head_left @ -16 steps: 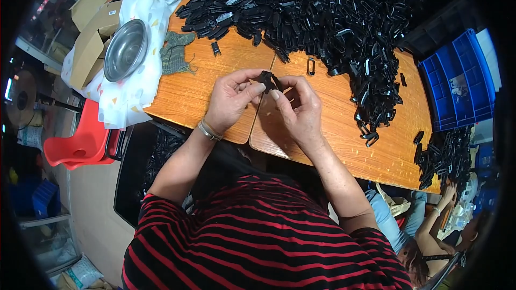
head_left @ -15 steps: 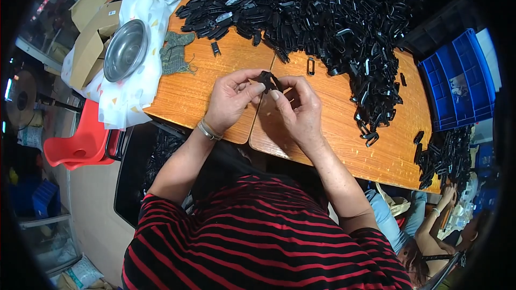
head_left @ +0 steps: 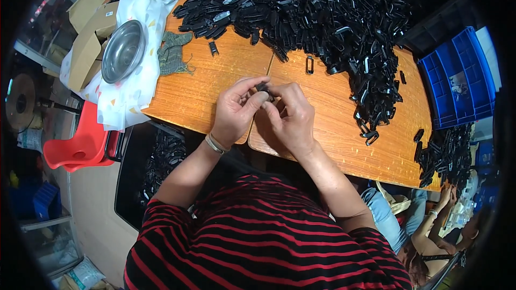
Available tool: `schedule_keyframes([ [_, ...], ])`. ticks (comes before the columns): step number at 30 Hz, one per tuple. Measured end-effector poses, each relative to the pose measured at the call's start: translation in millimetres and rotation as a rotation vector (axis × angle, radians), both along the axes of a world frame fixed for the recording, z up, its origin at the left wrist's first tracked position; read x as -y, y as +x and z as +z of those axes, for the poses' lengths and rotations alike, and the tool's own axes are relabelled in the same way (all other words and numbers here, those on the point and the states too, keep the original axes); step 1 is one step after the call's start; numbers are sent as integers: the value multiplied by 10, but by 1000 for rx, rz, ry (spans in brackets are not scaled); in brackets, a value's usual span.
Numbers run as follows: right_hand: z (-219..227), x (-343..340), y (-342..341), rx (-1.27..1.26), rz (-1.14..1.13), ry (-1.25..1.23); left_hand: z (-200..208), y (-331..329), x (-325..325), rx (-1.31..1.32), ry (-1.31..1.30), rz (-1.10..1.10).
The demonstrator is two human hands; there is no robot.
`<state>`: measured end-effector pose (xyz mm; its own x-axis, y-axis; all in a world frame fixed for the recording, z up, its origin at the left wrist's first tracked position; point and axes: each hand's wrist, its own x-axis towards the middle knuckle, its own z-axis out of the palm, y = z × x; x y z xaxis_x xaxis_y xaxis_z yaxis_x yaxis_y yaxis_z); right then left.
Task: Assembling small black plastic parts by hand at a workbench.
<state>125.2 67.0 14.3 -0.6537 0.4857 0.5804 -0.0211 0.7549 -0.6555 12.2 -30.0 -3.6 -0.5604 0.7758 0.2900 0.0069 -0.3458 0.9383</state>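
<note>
A small black plastic part (head_left: pixel 262 87) is pinched between both hands above the seam of the wooden table (head_left: pixel 226 62). My left hand (head_left: pixel 235 108) grips it with thumb and fingertips, and a metal band sits round that wrist. My right hand (head_left: pixel 294 115) closes on its right side, thumb and fingers meeting the left hand's tips. Fingers cover most of the part, so its exact kind does not show. Beyond the hands lies a big heap of similar black plastic pieces (head_left: pixel 301 16). One loose black frame (head_left: pixel 309 65) lies just short of the heap.
A metal bowl (head_left: pixel 123 51) rests on patterned plastic sheeting (head_left: pixel 121 108) at the left, beside a grey-green knitted glove (head_left: pixel 174 52). A blue crate (head_left: pixel 457 83) stands at the right. A red chair (head_left: pixel 80 147) is at lower left. Another person's arm (head_left: pixel 430 231) shows at lower right.
Both hands have drawn closer together and slightly lower. The black part, more exposed before, is now mostly hidden by fingers.
</note>
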Motion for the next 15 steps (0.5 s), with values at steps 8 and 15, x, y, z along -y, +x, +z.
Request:
schedule_keyframes([
  [8,-31,192,45,158,74,-171,116,85,91,145,-44,-100],
  [15,-57,418,-20,216,157,-322,210,60,373,190,-211,-80],
])
